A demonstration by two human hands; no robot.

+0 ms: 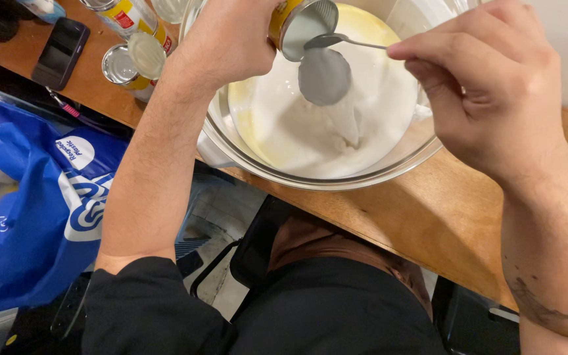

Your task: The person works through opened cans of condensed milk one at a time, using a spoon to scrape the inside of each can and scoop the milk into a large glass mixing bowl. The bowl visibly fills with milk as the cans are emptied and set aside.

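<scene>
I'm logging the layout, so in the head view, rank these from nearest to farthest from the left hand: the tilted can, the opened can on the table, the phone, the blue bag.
1. Tilted can, gripped in the left hand.
2. Opened can, on the table beside the forearm.
3. Phone, farther along the table.
4. Blue bag, below the table edge.

Occlusions and crops, head view.
Tilted can (297,23): body mostly covered by left hand (231,39), top cropped. Glass bowl (336,177): far rim beyond the top edge, right side behind right hand (494,98). Spoon (336,41): handle end buried in fingers. Upper cans (123,16) cropped.
</scene>
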